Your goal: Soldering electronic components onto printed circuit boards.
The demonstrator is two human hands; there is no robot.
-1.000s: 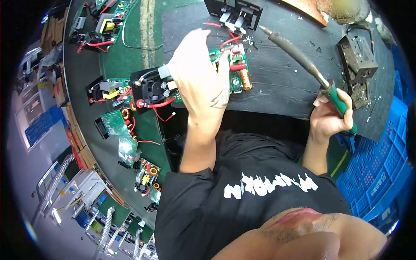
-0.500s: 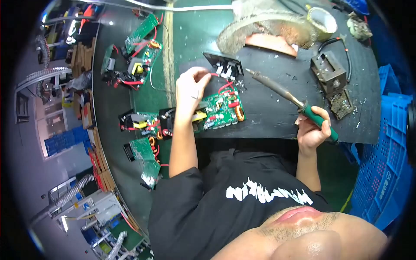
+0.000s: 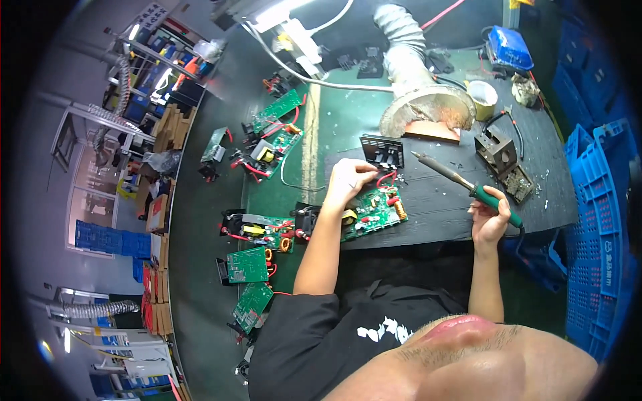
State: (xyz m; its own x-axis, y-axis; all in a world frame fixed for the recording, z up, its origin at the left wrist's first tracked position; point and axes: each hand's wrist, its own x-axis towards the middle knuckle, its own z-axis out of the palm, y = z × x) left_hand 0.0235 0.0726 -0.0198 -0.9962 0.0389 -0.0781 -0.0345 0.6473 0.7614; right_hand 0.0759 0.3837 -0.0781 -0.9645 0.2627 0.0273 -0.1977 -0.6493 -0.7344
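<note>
My right hand [image 3: 490, 217] grips the green handle of a soldering iron [image 3: 449, 174], its tip pointing up and left toward a black slotted end panel [image 3: 383, 151]. The panel stands tilted behind a green circuit board [image 3: 376, 212] with a copper coil, yellow and red parts. My left hand [image 3: 349, 182] is closed in a pinch beside the panel's lower edge, fingertips on what looks like a thin wire. Red wires [image 3: 386, 178] loop between panel and board. The left wrist partly hides the board's left end.
Several more circuit boards [image 3: 246, 265] with wires lie on the left. A fume hood duct [image 3: 404, 60] rises at the back, near a tape roll [image 3: 483, 97]. An iron stand [image 3: 496, 152] is at the right, with blue crates [image 3: 595, 220] beyond. A lamp [image 3: 301, 45] hangs overhead.
The view has tilted up and shifted, showing more of the bench's far side. Both hands keep nearly the same places by the board and panel; the soldering iron stays in my right hand.
</note>
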